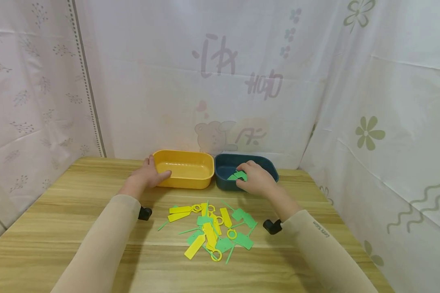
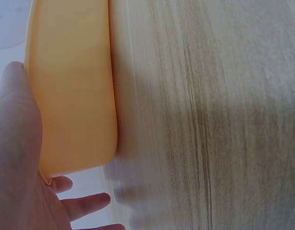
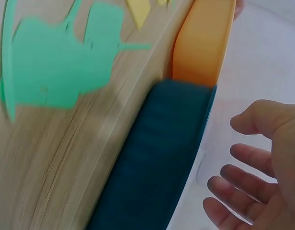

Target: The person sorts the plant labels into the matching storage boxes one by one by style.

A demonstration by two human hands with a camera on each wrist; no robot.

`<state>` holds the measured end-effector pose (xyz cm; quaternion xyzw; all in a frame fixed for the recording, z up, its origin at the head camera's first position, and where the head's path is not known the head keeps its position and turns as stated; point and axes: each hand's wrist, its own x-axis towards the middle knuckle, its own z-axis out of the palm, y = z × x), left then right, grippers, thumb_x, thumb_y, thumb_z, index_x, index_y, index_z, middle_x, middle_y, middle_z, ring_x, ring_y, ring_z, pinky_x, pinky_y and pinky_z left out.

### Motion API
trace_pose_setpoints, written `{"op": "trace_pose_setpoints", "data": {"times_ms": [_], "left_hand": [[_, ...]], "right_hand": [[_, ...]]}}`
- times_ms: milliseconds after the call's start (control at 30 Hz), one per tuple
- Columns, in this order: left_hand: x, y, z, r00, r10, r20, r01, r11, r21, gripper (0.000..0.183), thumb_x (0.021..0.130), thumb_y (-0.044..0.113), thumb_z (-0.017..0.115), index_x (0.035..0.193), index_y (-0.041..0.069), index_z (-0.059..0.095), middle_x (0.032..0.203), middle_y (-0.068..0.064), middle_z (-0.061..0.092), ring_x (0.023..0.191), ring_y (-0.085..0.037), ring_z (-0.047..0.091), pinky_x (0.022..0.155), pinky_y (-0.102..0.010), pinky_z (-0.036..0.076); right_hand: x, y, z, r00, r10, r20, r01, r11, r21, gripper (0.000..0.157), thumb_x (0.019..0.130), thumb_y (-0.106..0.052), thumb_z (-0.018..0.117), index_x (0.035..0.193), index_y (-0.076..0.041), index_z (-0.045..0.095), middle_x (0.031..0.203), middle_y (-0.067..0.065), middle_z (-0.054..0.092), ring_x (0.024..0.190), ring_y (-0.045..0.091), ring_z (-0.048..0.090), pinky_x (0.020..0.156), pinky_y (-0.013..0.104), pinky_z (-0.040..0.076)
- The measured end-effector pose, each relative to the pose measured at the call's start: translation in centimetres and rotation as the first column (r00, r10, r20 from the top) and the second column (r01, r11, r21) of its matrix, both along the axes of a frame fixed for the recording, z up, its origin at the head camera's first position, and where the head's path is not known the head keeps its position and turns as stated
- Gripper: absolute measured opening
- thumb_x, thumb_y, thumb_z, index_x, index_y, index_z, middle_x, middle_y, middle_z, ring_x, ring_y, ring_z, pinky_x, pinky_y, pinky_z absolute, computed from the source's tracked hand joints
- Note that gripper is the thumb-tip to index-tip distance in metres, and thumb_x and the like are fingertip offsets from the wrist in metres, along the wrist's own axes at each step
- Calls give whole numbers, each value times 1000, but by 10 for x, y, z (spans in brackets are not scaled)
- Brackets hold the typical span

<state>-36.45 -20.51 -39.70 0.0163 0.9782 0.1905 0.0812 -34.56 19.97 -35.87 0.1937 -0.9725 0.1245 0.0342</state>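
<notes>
At the left end of a yellow plastic bin [image 1: 183,182], my left hand [image 1: 145,176] rests against the corner. Its thumb lies over the front rim; in the left wrist view the other fingers extend loosely past the bin's end. My right hand [image 1: 256,179] is over a dark blue bin [image 1: 225,184], where green plastic tags [image 1: 238,176] show beside the fingertips. The right wrist view shows that hand's fingers spread and relaxed, with nothing between them. Loose yellow tags [image 1: 210,236] with rings and green tags [image 1: 244,241] with thin tails lie mixed in a pile before the bins.
The two bins stand side by side near the back edge of the wooden table [image 1: 161,264]. A printed white curtain [image 1: 150,81] hangs right behind and along both sides. Black wrist mounts [image 1: 272,226] stick out from the sleeves, either side of the pile.
</notes>
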Motion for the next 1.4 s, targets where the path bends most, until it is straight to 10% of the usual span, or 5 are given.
{"op": "trace_pose_setpoints", "data": {"times_ms": [533,1000,1400], "left_hand": [[-2,2,-2,1000,3,-8,-3,1000,0,117,106,75,38,170,-9,-13,180,-35,-2,154,-65,36,123,-77,34],[-7,-1,-7,1000,13,-7,-13,1000,-3,119,105,77,37,170,-8,-16,180,-35,-3,151,-65,41,123,-76,36],[-6,0,-7,1000,7,-8,-7,1000,-3,119,104,77,37,170,-9,-15,180,-35,-3,152,-64,40,122,-73,39]], "right_hand": [[33,-36,-15,986,158,56,-160,987,28,44,100,-31,75,141,-17,70,140,4,67,118,22,67,105,45,59],[48,-53,-34,924,336,184,-350,936,47,46,99,-27,79,143,-19,70,141,0,62,121,19,61,110,42,57],[49,-68,-45,886,411,215,-451,870,198,48,97,-21,75,143,-32,72,163,4,53,149,26,51,129,49,41]]}}
